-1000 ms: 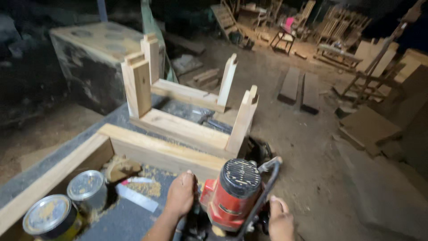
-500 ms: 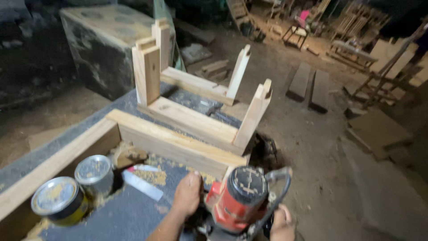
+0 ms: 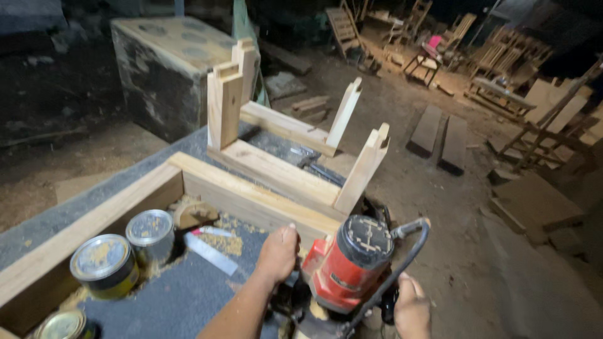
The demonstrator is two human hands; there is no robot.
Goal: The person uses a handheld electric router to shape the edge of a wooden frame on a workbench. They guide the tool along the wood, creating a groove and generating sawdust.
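Note:
A red and black wood router stands on the corner of a pale wooden frame at the bottom middle. My left hand grips the router's left side, next to the frame's corner. My right hand holds its right handle, with the black cable looping over it. Sawdust clings to the router's base.
An upturned wooden stool frame stands on the bench behind the router. Three dusty tins and a flat metal blade lie inside the frame. A dark box stands far left; planks and chairs cover the dirt floor.
The view has shifted left and down, so bench items sit further right in frame. Both hands stay on the router, which has barely moved along the frame's corner.

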